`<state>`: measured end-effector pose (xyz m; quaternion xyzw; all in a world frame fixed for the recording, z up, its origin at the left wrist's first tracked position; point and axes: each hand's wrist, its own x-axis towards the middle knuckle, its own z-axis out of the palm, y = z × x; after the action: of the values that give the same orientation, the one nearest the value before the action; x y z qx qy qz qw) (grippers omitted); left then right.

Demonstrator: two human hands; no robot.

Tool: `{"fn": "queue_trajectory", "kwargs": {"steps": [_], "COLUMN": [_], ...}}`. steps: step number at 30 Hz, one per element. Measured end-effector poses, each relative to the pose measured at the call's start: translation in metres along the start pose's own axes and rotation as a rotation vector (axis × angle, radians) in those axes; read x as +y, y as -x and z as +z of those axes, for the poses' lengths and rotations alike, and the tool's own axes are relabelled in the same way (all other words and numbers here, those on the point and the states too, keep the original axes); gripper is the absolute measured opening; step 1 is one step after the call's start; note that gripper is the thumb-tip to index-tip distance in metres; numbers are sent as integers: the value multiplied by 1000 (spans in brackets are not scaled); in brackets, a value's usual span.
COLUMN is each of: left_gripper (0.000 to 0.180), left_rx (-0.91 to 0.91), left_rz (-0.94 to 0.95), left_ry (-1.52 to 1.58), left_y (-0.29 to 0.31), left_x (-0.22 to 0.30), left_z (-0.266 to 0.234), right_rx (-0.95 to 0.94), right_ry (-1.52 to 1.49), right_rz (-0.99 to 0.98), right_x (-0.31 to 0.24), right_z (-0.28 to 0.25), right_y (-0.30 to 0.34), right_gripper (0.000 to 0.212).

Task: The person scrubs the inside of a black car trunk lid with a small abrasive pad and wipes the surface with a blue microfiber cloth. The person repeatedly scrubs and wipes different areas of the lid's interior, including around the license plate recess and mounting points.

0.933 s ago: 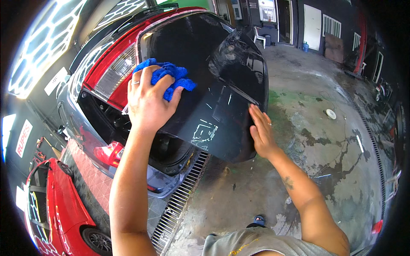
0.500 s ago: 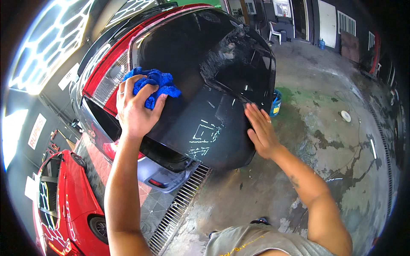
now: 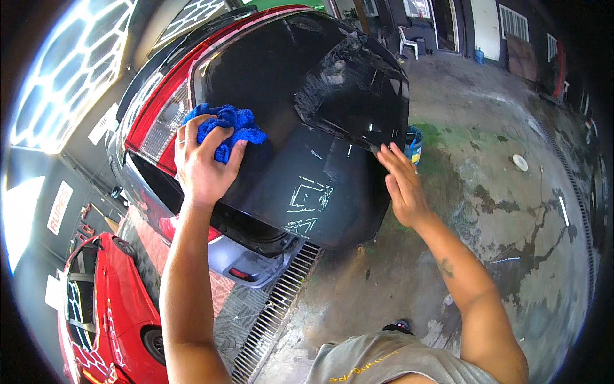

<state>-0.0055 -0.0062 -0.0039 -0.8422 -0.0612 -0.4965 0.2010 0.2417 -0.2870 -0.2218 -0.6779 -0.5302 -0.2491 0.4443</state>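
In front of me stands the raised dark rear hatch (image 3: 249, 77) of a car, its glossy surface showing reflections. My left hand (image 3: 206, 160) grips a bunched blue microfiber towel (image 3: 235, 128), which rests against the hatch on the left, beside the clear-and-red tail light (image 3: 165, 115). My right hand (image 3: 404, 185) is at the hatch's right edge, its fingers stretched out and holding nothing. Whether its fingertips touch the edge, I cannot tell for sure. Greyish smears (image 3: 329, 75) mark the upper right of the hatch.
Behind the hatch's right edge a blue bucket (image 3: 414, 144) stands on the stained, wet-looking concrete floor (image 3: 486, 230). Below runs a metal drain grate (image 3: 275, 313). A red car (image 3: 125, 307) is parked at lower left. A white plastic chair (image 3: 407, 41) stands at the back.
My right hand has shifted slightly right and its fingers have moved along the hatch edge. The left hand and towel stay in nearly the same place; the view has tilted a little.
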Motion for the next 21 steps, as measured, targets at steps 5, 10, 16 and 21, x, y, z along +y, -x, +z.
{"fn": "queue_trajectory", "kwargs": {"steps": [5, 10, 16, 21], "left_gripper": [24, 24, 27, 25], "left_rx": [-3, 10, 39, 22], "left_rz": [25, 33, 43, 24], "left_ry": [36, 35, 32, 59], "left_y": [-2, 4, 4, 6], "left_x": [-1, -8, -9, -12], "left_z": [4, 1, 4, 3], "right_rx": [81, 2, 87, 93], "right_ry": [-113, -30, 141, 81], "right_rz": [-48, -50, 140, 117], "right_x": [-70, -196, -154, -201], "right_z": [31, 80, 79, 94], "right_y": [-74, -35, -76, -63], "right_gripper": [48, 64, 63, 68]}}
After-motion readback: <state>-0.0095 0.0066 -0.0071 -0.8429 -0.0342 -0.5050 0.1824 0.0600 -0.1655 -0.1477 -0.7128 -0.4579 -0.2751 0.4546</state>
